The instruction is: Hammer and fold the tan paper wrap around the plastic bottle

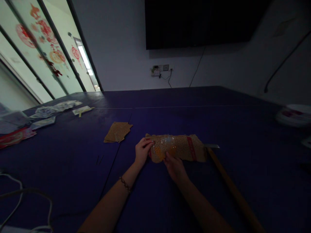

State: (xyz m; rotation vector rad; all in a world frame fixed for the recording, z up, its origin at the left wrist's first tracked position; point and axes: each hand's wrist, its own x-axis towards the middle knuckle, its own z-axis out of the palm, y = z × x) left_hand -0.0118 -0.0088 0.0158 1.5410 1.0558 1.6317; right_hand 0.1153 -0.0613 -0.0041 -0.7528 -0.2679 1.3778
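My left hand is closed in a pinch at the left end of a shiny, see-through piece with orange patches, which looks like plastic film. My right hand pinches the lower edge of the same piece, thumb on top. Under and beside it lie brown speckled sheets, overlapping in a row, with a dark red band near the right end. What the fingertips press against underneath is hidden. A stack of similar brown speckled pieces rests farther off, left of my hands.
A long wooden stick lies at right, with a flat, shiny strip by its far end. Two thin dark sticks lie at left. Plastic packets and cables occupy the table's left side; a plastic-wrapped bundle sits far right.
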